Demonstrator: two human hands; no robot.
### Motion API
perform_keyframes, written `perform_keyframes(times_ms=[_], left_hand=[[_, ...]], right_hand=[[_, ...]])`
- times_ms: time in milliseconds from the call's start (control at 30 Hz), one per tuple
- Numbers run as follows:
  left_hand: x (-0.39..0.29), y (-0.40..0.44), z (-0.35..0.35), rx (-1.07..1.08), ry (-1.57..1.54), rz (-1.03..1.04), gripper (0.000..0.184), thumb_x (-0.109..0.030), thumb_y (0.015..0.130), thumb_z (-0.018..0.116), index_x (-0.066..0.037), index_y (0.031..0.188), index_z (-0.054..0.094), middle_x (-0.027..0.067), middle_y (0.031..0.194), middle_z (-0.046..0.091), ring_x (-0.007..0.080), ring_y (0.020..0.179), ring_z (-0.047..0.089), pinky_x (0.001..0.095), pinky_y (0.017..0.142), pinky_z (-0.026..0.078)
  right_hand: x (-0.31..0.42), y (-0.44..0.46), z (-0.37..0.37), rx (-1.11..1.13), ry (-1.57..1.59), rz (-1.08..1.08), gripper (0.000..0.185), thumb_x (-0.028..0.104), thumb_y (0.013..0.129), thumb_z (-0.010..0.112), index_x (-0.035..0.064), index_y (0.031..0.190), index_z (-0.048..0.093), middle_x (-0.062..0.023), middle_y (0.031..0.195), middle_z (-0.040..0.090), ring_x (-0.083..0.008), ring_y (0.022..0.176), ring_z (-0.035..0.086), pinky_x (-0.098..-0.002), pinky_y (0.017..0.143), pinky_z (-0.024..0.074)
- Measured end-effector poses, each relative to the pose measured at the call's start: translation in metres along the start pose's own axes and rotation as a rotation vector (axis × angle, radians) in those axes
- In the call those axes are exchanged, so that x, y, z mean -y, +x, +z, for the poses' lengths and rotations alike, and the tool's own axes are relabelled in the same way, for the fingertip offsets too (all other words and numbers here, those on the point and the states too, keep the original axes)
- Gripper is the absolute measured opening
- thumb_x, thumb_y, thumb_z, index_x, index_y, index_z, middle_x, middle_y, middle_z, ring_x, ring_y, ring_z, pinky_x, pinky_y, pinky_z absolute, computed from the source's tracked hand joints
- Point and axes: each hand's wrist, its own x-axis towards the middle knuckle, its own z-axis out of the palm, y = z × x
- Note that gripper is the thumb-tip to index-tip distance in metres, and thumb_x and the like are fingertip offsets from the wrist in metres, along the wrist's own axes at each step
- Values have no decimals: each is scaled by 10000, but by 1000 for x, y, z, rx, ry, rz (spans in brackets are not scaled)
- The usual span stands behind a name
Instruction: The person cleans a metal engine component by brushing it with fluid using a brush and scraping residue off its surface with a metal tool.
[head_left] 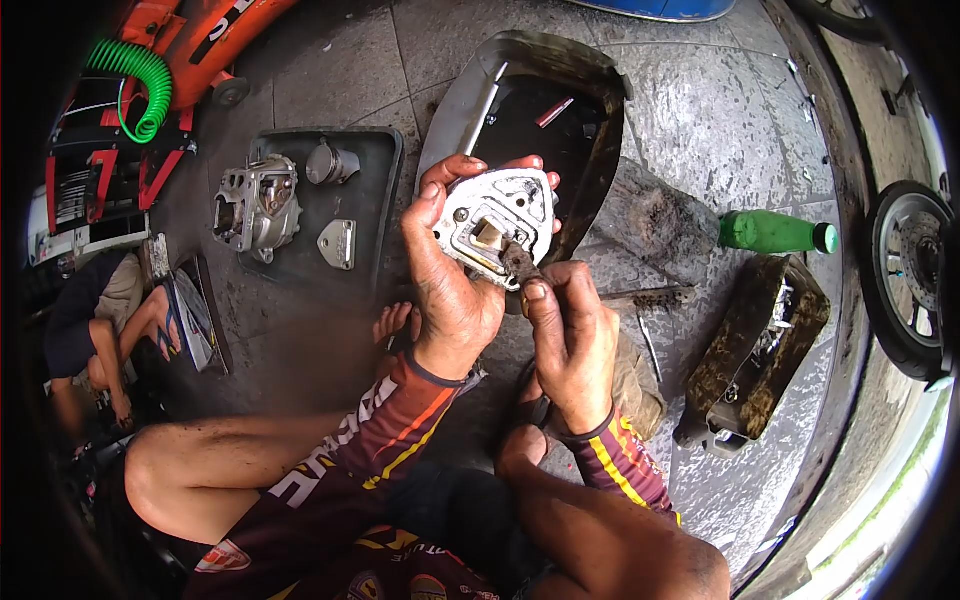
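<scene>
My left hand (450, 285) is wrapped around a light-grey metal engine part (522, 190), with its fingers behind and along the upper edge. The flat face, with bolt holes and a squarish opening, is turned up toward me. In a pinch between thumb and fingers, my right hand (572, 335) holds a small dark, grimy piece (518, 264) against the lower edge of that face. Whether it is a brush or a wad of cloth I cannot make out. Behind my hands lies a dirty grey basin (450, 125) with a thin rod and a red-handled item inside.
On the left, a black tray (372, 190) holds an engine casting (262, 208), a piston-like cylinder (332, 163) and a small plate (338, 244). To the right are a green bottle (778, 232), a cut container (715, 385) and a wheel (905, 270). Another person (95, 335) sits far left.
</scene>
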Motion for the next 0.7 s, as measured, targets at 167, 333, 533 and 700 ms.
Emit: perform_keyframes(times_ms=[167, 333, 533, 700], left_hand=[[0, 0, 2, -10, 12, 18, 383, -423, 974, 416, -106, 1152, 534, 275, 1228, 593, 483, 1126, 595, 561, 801, 590], [0, -2, 1, -35, 39, 25, 383, -418, 977, 402, -104, 1151, 534, 276, 1232, 590, 484, 1116, 599, 561, 793, 590], [-4, 5, 4, -24, 41, 27, 367, -410, 975, 383, -116, 1153, 511, 265, 1235, 611, 425, 1100, 636, 518, 831, 589], [-5, 4, 4, -57, 43, 52, 361, -408, 978, 370, -118, 1137, 513, 263, 1224, 619, 426, 1098, 639, 507, 832, 594]], right_hand=[[2, 5, -6, -27, 28, 124, 79, 84, 963, 611, 19, 950, 569, -162, 762, 634, -353, 669, 677, -370, 572, 494], [0, 4, -6, -29, -6, 51, 86, 90, 971, 606, 9, 967, 579, -160, 741, 631, -295, 625, 668, -350, 575, 495], [-2, 2, -9, 18, 52, 177, 88, 105, 981, 590, 22, 961, 567, -132, 679, 608, -258, 585, 648, -347, 553, 474], [0, 2, -5, 29, 28, 151, 80, 93, 972, 597, 23, 946, 568, -165, 710, 592, -361, 594, 626, -377, 543, 468]])
